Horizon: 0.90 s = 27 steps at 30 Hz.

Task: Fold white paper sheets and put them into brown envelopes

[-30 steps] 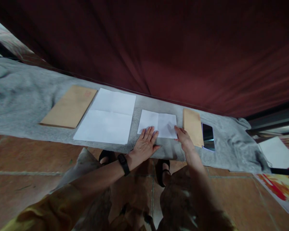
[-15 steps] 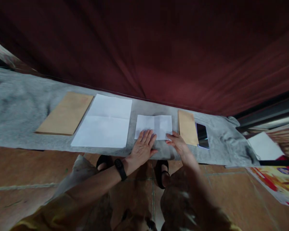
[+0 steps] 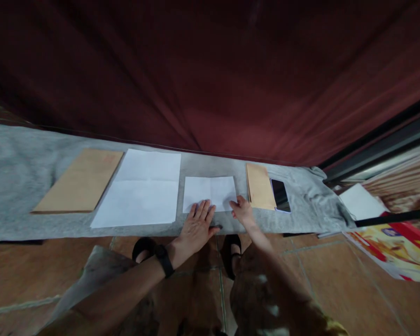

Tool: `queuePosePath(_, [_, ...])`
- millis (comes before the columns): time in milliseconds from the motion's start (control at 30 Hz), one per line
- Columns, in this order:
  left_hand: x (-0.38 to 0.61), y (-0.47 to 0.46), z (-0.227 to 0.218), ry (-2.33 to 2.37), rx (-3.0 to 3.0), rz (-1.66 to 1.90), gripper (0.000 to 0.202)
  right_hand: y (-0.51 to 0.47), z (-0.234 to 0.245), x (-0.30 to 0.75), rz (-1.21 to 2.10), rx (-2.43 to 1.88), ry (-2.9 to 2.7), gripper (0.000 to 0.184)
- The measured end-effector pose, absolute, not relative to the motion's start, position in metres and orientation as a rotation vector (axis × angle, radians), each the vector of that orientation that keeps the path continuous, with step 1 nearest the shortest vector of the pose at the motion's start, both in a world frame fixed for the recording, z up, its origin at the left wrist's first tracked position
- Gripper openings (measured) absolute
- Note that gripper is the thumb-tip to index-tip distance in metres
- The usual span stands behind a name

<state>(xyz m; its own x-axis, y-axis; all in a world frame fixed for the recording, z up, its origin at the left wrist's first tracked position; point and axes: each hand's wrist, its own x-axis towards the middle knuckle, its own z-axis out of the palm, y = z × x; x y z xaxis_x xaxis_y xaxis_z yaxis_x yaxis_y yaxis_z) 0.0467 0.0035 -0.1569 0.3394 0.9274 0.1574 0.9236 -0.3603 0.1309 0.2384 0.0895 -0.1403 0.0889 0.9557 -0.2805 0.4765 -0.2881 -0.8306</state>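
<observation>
A small white sheet of paper (image 3: 210,189) with a crease down its middle lies on the grey cloth. My left hand (image 3: 197,226) rests flat on its lower edge, fingers spread and thumb out to the side. At the sheet's lower right corner is my right hand (image 3: 242,210), its fingers curled together and pinching the corner. Left of them lies larger white paper (image 3: 140,191) with a crease across it. Further left is a big brown envelope (image 3: 80,182). Smaller brown envelopes (image 3: 261,186) lie to the right of my right hand.
A phone (image 3: 280,195) lies beside the small envelopes. The grey cloth (image 3: 308,200) covers a narrow surface backed by a dark red curtain (image 3: 210,116). At the right stand a dark metal bar (image 3: 381,140) and a colourful printed box (image 3: 395,247) above the tiled floor.
The view has shifted, so everything sits somewhat further left. My right hand's fingers have drawn in at the small sheet's corner. My left hand stays flat on its lower edge.
</observation>
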Motion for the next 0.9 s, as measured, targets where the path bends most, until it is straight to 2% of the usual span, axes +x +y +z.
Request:
queuePosePath(267, [0.048,0.006,-0.161,1.792,2.604,0.343,0.072,0.087,-0.153,0.242,0.925,-1.873,-1.543,0.014])
queuePosePath(567, [0.058,0.008,-0.157,1.871,2.552,0.363,0.064,0.093,-0.141,0.248,0.688,-1.912,-1.697,0.007])
queuePosePath(700, [0.056,0.009,-0.155,1.912,2.527,0.400,0.060,0.086,-0.132,0.243,0.334,-1.702,-1.885,0.026])
queuePosePath(800, [0.054,0.013,-0.156,1.942,2.516,0.443,0.059,0.077,-0.132,0.224,0.478,-1.389,-1.994,0.039])
queuePosePath(900, [0.053,0.015,-0.162,1.954,2.513,0.433,0.058,0.063,-0.140,0.201,0.687,-1.258,-2.124,0.051])
